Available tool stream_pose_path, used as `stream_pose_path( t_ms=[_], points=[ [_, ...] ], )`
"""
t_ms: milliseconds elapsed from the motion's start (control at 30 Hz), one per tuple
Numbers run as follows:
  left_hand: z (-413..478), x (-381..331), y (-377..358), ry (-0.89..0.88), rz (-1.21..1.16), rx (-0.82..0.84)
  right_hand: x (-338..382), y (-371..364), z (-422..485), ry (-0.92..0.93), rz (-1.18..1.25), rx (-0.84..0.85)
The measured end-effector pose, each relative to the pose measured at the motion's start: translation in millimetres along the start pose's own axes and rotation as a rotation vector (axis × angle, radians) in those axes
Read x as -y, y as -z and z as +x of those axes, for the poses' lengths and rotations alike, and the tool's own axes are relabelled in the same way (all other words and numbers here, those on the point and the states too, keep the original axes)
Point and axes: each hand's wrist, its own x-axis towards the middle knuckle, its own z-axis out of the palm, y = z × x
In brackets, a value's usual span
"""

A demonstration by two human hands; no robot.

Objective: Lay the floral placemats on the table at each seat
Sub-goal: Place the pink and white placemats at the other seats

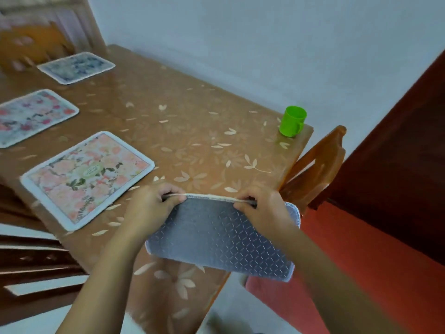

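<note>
1. Left hand [154, 203]: fingers curled over the far edge of the held placemat [216, 235], thumb underneath, pinching it near its left end.
2. Right hand [262, 208]: the same pinch on the far edge, near its right end.
3. Held placemat: grey, diamond-textured underside facing up, tilted, over the table's near right corner. Its right corner juts past the table edge. Whether it touches the tabletop cannot be told.
4. Table [192, 112]: brown cover with pale leaf and flower print.
5. Peach floral placemat [86, 179]: flat, face up, just left of the left hand.
6. Pink floral placemat [33, 116]: flat, farther along the left side.
7. Blue floral placemat [77, 67]: flat, farthest along the left side.
8. Green cup [292, 121]: upright, at the far right corner.
9. Wooden chair [315, 169]: at the table's right end, just beyond the right hand.
</note>
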Motion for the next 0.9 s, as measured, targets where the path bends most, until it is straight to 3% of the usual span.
stream_pose_path(
  t_ms=[533,900],
  points=[
    [114.9,-43.9,17.4,0.13,0.202,-0.458,-11.7,42.4,199.8,0.35,0.127,0.072],
    [262.1,-99.9,-47.6,-0.056,0.198,-0.571,-89.3,104.1,307.3,0.267,0.105,-0.127]
  ],
)
